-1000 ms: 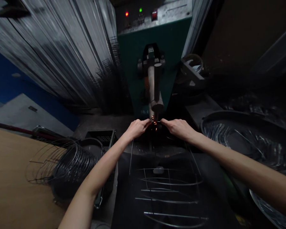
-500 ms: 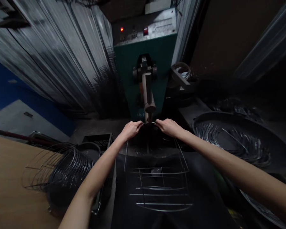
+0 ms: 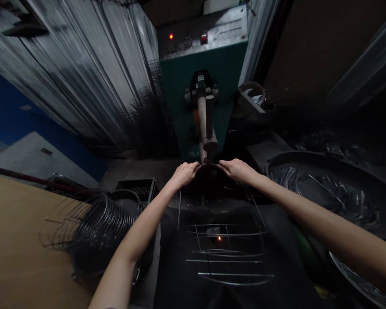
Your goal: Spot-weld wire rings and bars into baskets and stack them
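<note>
Left hand: your left hand (image 3: 185,174) has thumb and fingers pinched on a thin wire (image 3: 214,164), just left of the electrode.
Right hand: your right hand (image 3: 239,170) pinches the same wire from the right side; the two hands are apart, with the electrode between them.
Thin wire: it bridges the short gap between your fingertips, at the lower end of the electrode (image 3: 209,157); you cannot tell from here whether it touches.
Wire frame: the wire frame (image 3: 236,274), with straight bars and bowed ones, lies on the near side of your hands, over a dark surface (image 3: 176,274); side wires run from it up toward both hands. Its join to the thin wire is too dark to make out.
Glowing speck: an orange speck (image 3: 219,238) shows among the frame's bars.
Spot welder: the green spot welder (image 3: 170,81) stands on the far side, facing you; on its panel a red lamp (image 3: 171,36) is lit, left of a red switch (image 3: 204,38).
Left side: wire hoops (image 3: 116,214) hang in a row near your left forearm, with a black crate (image 3: 138,186) just beyond.
Right side: a wide dark basin (image 3: 309,155) holds bent wires (image 3: 286,178), beyond your right forearm.
</note>
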Tool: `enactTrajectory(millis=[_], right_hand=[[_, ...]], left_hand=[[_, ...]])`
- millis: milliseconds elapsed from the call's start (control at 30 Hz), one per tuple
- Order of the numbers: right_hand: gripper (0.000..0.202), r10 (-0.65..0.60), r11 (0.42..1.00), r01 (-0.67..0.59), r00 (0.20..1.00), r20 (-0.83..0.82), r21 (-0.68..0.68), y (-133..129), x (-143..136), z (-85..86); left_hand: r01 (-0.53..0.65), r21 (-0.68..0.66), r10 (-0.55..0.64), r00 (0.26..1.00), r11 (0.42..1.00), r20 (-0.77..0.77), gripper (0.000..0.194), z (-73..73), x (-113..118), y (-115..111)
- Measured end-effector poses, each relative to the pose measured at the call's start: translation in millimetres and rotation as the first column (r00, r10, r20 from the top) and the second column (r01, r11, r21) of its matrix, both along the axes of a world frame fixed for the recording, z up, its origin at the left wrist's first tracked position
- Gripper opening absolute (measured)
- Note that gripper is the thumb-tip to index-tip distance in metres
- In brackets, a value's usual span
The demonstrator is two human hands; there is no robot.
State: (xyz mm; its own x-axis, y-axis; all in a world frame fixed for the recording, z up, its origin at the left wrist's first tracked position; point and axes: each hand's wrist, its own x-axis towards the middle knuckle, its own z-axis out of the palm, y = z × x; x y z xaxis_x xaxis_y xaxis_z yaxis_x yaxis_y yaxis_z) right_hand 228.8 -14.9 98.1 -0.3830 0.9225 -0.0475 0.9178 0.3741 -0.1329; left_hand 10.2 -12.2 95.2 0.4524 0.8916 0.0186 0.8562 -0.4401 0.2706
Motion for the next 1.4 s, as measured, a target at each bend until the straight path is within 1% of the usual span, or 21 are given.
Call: enactTrajectory(millis=[133, 267, 367, 467, 500, 567, 633, 667, 733, 800, 833, 900, 933, 1000, 1067, 1100, 1133, 1167, 1233, 1300, 1400], right_hand=[[0.04, 0.01, 0.99, -0.029, 0.99, -0.14, -0.137, -1, 16, 5.6], [0.042, -0.023, 0.938, -0.068, 0.966, -0.257, -0.34, -13, 43, 7.1], [0.038, -0.087, 0.942, -0.002, 0.964, -0.251, -0.336, -35, 48, 2.3], [0.034, -0.133, 0.973, 0.062, 0.939, -0.319, -0.223, -63, 42, -3.1], [0.033, -0.139, 0.981, 0.078, 0.923, -0.359, -0.179, -72, 41, -3.7], [0.032, -0.144, 0.989, 0.112, 0.887, -0.438, -0.098, -86, 45, -3.1], [0.032, -0.148, 0.988, 0.152, 0.843, -0.516, -0.036, -93, 54, -2.2], [0.031, -0.153, 0.985, 0.175, 0.819, -0.553, -0.014, -95, 59, -2.1], [0.031, -0.167, 0.972, 0.234, 0.769, -0.617, 0.028, -98, 65, -2.5], [0.031, -0.182, 0.957, 0.287, 0.724, -0.665, 0.051, -100, 64, -4.2], [0.032, -0.186, 0.95, 0.307, 0.699, -0.69, 0.055, -100, 62, -6.6], [0.035, -0.183, 0.949, 0.312, 0.646, -0.741, 0.037, -102, 61, -17.7], [0.037, -0.176, 0.956, 0.292, 0.621, -0.764, 0.017, -104, 65, -27.2], [0.04, -0.207, 0.965, 0.257, 0.597, -0.775, -0.06, -117, 89, -52.5], [0.041, -0.377, 0.912, 0.381, 0.623, -0.685, -0.154, -147, 130, -81.7], [0.041, -0.51, 0.839, 0.515, 0.631, -0.584, -0.176, -167, 154, -96.0], [0.041, -0.673, 0.715, 0.681, 0.608, -0.421, -0.16, -189, 180, -109.5], [0.039, -0.815, 0.571, 0.81, 0.539, -0.215, -0.132, -208, 205, -122.2], [0.037, -0.884, 0.467, 0.873, 0.462, -0.066, -0.143, -238, 249, -144.3], [0.038, -0.893, 0.441, 0.88, 0.45, 0.011, -0.178, -251, 275, -161.4], [0.038, -0.869, 0.469, 0.858, 0.491, 0.063, -0.211, -250, 281, -174.8]], left_hand=[[0.011, -0.015, -0.01, 1.0, 1.0, 0.013, 0.035, -4.9, -2, 2], [-0.005, -0.007, 0.005, 1.0, 1.0, 0.017, 0.036, -6.5, 4, 4], [-0.065, -0.005, 0.065, 0.997, 0.998, 0.044, 0.035, -1.4, 4, -5], [-0.086, -0.051, 0.096, 0.964, 0.995, 0.247, 0.035, 1.2, -16, -38], [-0.103, -0.075, 0.123, 0.921, 0.992, 0.37, 0.037, -1.4, -27, -56], [-0.195, -0.165, 0.255, 0.746, 0.967, 0.615, 0.045, -14.5, -48, -100], [-0.338, -0.37, 0.496, 0.48, 0.866, 0.723, 0.056, -39.9, -62, -147], [-0.311, -0.542, 0.625, 0.402, 0.781, 0.67, 0.059, -56.5, -64, -168], [-0.118, -0.817, 0.802, 0.313, 0.564, 0.509, 0.064, -90.8, -57, -197], [0.114, -0.888, 0.863, 0.209, 0.446, 0.46, 0.066, -114.7, -41, -206], [0.19, -0.883, 0.88, 0.133, 0.429, 0.456, 0.063, -120.0, -33, -205], [0.218, -0.867, 0.893, -0.046, 0.447, 0.449, 0.047, -118.3, -20, -195], [0.175, -0.867, 0.884, -0.133, 0.467, 0.449, 0.035, -113.4, -16, -188], [0.071, -0.862, 0.848, -0.236, 0.502, 0.475, 0.015, -101.3, -15, -170], [0.018, -0.838, 0.807, -0.281, 0.546, 0.52, 0.009, -90.0, -18, -155], [-0.001, -0.822, 0.784, -0.301, 0.569, 0.543, 0.009, -85.1, -18, -149], [-0.023, -0.811, 0.764, -0.321, 0.584, 0.559, 0.011, -80.9, -18, -145], [-0.05, -0.803, 0.746, -0.341, 0.594, 0.573, 0.016, -77.2, -16, -142], [-0.106, -0.784, 0.709, -0.368, 0.612, 0.602, 0.023, -71.2, -8, -135], [-0.144, -0.753, 0.671, -0.372, 0.642, 0.642, 0.025, -66.1, 4, -124], [-0.215, -0.683, 0.602, -0.34, 0.698, 0.722, 0.02, -59.7, 27, -109]])
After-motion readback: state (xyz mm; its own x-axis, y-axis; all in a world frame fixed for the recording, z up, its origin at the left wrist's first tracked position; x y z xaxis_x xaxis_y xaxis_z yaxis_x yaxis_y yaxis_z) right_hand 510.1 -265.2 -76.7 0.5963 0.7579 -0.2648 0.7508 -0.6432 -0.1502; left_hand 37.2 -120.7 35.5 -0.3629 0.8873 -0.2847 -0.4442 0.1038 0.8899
